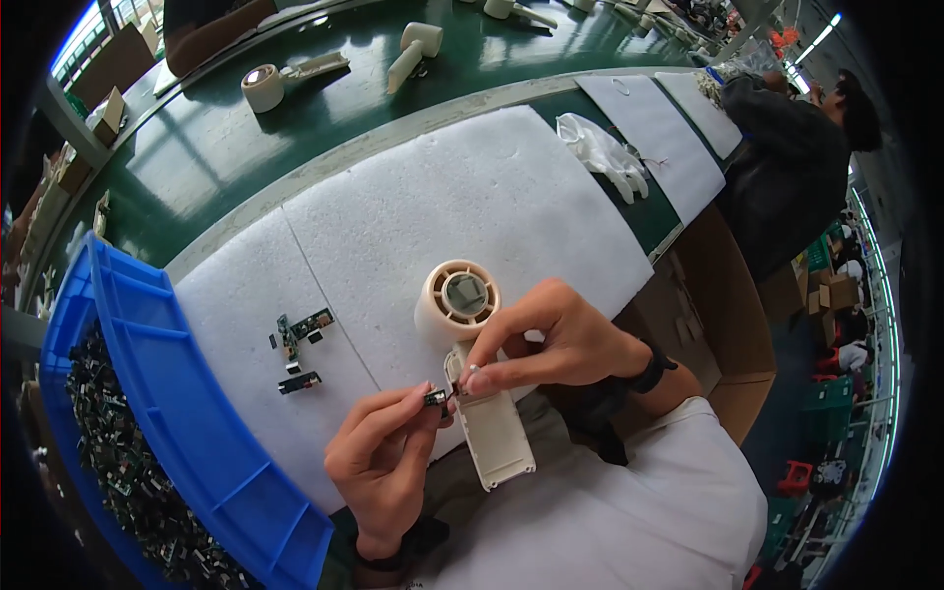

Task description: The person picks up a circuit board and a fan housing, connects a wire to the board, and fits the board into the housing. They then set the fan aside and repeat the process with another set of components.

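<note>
My left hand (385, 462) pinches a small green circuit board (436, 398) between thumb and fingertips, beside the handle of a handheld fan. My right hand (551, 339) is closed in a pinch on a small white piece (474, 372), which looks like a wire connector. Both sets of fingertips are close together over the handle. The cream handheld fan (425, 313) lies with its round head on the white foam sheet. Its hollow handle (500, 438) is open-faced and points toward my body. Thin wiring between the hands is too small to make out.
Several loose circuit boards (291, 336) lie left on the foam sheet (442, 187). A blue bin (197, 383) at the left is full of boards. More fan parts (263, 88) rest on the green conveyor. White gloves (602, 155) and a cardboard box (742, 398) are right; a person (787, 167) works beyond.
</note>
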Demonstrator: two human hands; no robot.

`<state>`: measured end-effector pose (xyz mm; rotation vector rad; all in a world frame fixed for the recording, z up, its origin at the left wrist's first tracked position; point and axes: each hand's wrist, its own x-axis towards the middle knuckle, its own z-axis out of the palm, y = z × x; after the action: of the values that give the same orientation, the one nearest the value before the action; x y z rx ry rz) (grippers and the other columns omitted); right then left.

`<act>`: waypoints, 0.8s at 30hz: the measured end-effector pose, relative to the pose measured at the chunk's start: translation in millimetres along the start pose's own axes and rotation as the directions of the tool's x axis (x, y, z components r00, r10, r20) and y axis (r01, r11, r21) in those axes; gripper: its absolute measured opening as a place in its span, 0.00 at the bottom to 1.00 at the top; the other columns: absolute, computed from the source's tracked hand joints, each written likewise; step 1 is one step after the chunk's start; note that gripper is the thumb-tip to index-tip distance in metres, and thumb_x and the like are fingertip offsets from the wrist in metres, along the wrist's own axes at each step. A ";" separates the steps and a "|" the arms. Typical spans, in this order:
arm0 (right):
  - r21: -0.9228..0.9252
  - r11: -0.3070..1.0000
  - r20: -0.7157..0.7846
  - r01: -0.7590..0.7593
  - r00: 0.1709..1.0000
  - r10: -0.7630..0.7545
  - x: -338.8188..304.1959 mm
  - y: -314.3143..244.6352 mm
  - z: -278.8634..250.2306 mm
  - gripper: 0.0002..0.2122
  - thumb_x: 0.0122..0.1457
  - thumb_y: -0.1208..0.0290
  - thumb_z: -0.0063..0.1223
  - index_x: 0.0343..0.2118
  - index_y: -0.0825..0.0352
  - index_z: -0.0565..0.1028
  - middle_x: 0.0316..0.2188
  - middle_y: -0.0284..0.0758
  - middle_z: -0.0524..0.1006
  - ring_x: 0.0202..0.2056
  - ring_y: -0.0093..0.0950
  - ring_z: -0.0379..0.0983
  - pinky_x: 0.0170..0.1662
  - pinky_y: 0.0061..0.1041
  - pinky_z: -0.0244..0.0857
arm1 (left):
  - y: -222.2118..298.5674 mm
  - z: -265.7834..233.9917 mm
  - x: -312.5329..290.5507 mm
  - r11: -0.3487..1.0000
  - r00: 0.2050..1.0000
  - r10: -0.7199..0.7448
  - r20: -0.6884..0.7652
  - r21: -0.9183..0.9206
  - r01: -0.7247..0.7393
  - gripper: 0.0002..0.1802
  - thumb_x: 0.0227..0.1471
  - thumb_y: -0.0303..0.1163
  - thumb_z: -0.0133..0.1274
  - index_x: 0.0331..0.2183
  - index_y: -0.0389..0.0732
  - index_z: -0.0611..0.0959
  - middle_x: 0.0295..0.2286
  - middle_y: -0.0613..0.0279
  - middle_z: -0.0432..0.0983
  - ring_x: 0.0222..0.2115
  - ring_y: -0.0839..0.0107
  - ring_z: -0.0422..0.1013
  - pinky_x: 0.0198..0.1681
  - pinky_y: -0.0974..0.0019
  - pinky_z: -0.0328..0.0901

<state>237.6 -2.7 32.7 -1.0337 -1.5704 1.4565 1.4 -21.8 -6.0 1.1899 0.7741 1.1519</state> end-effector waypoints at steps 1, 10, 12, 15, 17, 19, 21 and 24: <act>-0.104 0.994 -0.028 -0.026 0.999 0.023 1.1 -5.7 -4.2 0.04 0.58 0.73 0.65 0.34 0.67 0.84 0.25 0.27 0.82 0.19 0.11 0.62 0.21 0.14 0.51 | 0.0 1.3 3.9 1.000 1.000 0.007 0.015 -0.007 -0.007 0.18 0.52 0.07 0.53 0.45 0.28 0.82 0.42 0.47 0.77 0.39 0.64 0.79 0.45 0.66 0.76; -0.267 0.964 -0.152 -0.010 0.988 -0.032 -2.2 -0.2 0.8 0.05 0.54 0.75 0.69 0.29 0.67 0.82 0.20 0.26 0.79 0.18 0.09 0.65 0.21 0.13 0.53 | -6.5 0.2 7.5 0.997 0.997 0.071 0.039 -0.024 -0.070 0.19 0.51 0.07 0.53 0.46 0.28 0.82 0.43 0.48 0.77 0.41 0.65 0.79 0.46 0.68 0.76; -0.382 0.924 -0.173 -0.008 0.983 -0.063 -3.1 -2.1 3.4 0.05 0.53 0.75 0.70 0.28 0.66 0.81 0.20 0.27 0.79 0.18 0.09 0.67 0.20 0.13 0.53 | -6.9 0.1 6.9 0.998 0.997 0.063 0.034 -0.015 -0.063 0.19 0.51 0.07 0.53 0.46 0.28 0.82 0.43 0.48 0.77 0.41 0.65 0.79 0.46 0.68 0.76; -0.487 0.873 -0.172 0.007 0.979 -0.104 -4.3 -6.5 9.1 0.06 0.52 0.75 0.70 0.27 0.66 0.81 0.20 0.27 0.79 0.17 0.09 0.67 0.19 0.13 0.53 | -6.0 -1.9 4.4 0.998 0.998 0.063 0.025 0.006 -0.063 0.19 0.51 0.07 0.54 0.46 0.29 0.82 0.42 0.48 0.77 0.41 0.66 0.79 0.46 0.68 0.76; -0.599 0.801 -0.170 0.021 0.973 -0.153 -5.9 -8.2 11.7 0.07 0.52 0.74 0.71 0.27 0.65 0.80 0.19 0.28 0.78 0.17 0.10 0.68 0.18 0.13 0.52 | -5.7 -1.8 3.5 0.998 0.998 0.058 0.034 0.011 -0.058 0.19 0.51 0.07 0.54 0.46 0.29 0.82 0.42 0.48 0.77 0.41 0.66 0.78 0.45 0.69 0.76; -0.578 0.815 -0.152 0.039 0.976 -0.155 -5.8 -6.7 12.4 0.06 0.51 0.74 0.71 0.28 0.65 0.81 0.20 0.29 0.79 0.16 0.10 0.68 0.18 0.13 0.53 | -6.1 -1.5 3.8 0.999 0.998 0.050 0.037 0.017 -0.051 0.19 0.51 0.07 0.54 0.46 0.29 0.82 0.42 0.48 0.77 0.41 0.66 0.78 0.45 0.69 0.76; -0.545 0.835 -0.118 0.076 0.979 -0.166 -5.0 -4.4 12.7 0.08 0.50 0.75 0.71 0.32 0.66 0.82 0.22 0.30 0.81 0.15 0.12 0.68 0.17 0.14 0.53 | -6.4 -1.5 4.4 0.998 0.997 0.066 0.031 0.021 -0.067 0.19 0.51 0.08 0.54 0.46 0.29 0.82 0.42 0.49 0.77 0.41 0.66 0.78 0.45 0.69 0.76; -0.487 0.864 -0.069 0.127 0.981 -0.183 -3.9 1.7 11.9 0.09 0.51 0.76 0.69 0.36 0.66 0.83 0.25 0.33 0.83 0.15 0.13 0.69 0.17 0.14 0.55 | -6.6 -1.3 5.7 0.997 0.997 0.072 0.030 0.015 -0.073 0.19 0.52 0.08 0.54 0.46 0.29 0.82 0.43 0.49 0.77 0.41 0.66 0.78 0.45 0.69 0.76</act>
<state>228.4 -10.9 30.1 -1.2078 -1.9341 0.8933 3.5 -15.7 -12.1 1.2546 0.7244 1.1870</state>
